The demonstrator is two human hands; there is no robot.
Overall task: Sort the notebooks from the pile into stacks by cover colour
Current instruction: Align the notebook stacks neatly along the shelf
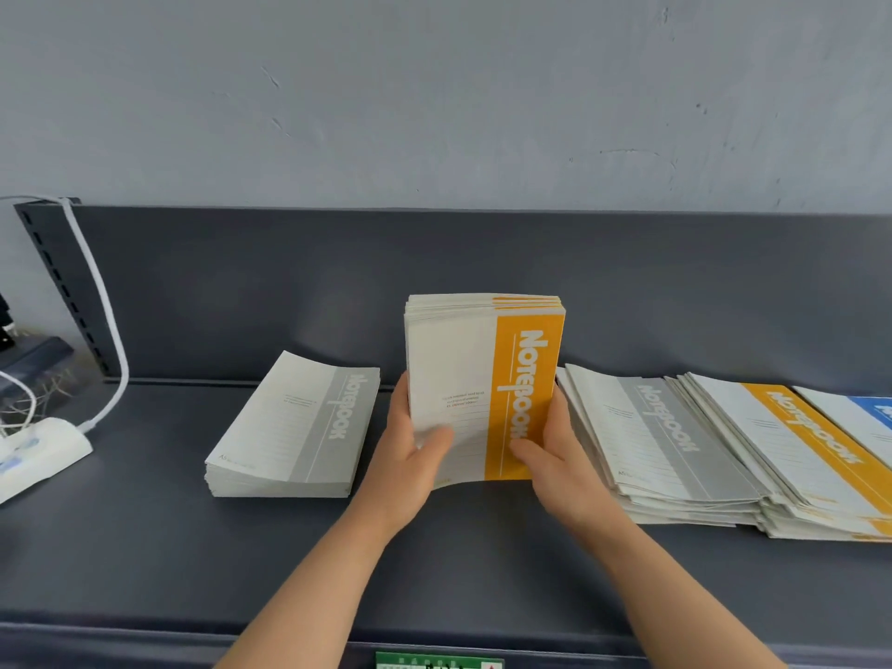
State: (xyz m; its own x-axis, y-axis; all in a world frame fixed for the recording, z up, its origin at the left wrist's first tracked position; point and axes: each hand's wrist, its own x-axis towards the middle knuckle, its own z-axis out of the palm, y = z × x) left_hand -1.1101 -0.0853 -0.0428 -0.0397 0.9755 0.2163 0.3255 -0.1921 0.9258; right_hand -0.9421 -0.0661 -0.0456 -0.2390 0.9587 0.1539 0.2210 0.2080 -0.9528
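Nearest me, my left hand (410,468) and right hand (555,456) clamp a bundle of white paper notebooks with orange cover bands (482,379) from either side. The fingers (434,439) curl round its edges, and the thumbs lie on the front cover. The bundle stands upright, its lower edge seemingly on the dark grey bench (434,572), between two other heaps. To do this well, I judge I should tap that edge square, grip evenly so no cover slides out, then lay it flat in the gap. Just left lies the neat stack of grey-banded notebooks (299,427). On the right sits the fanned mixed pile of grey, orange and blue covers (700,446).
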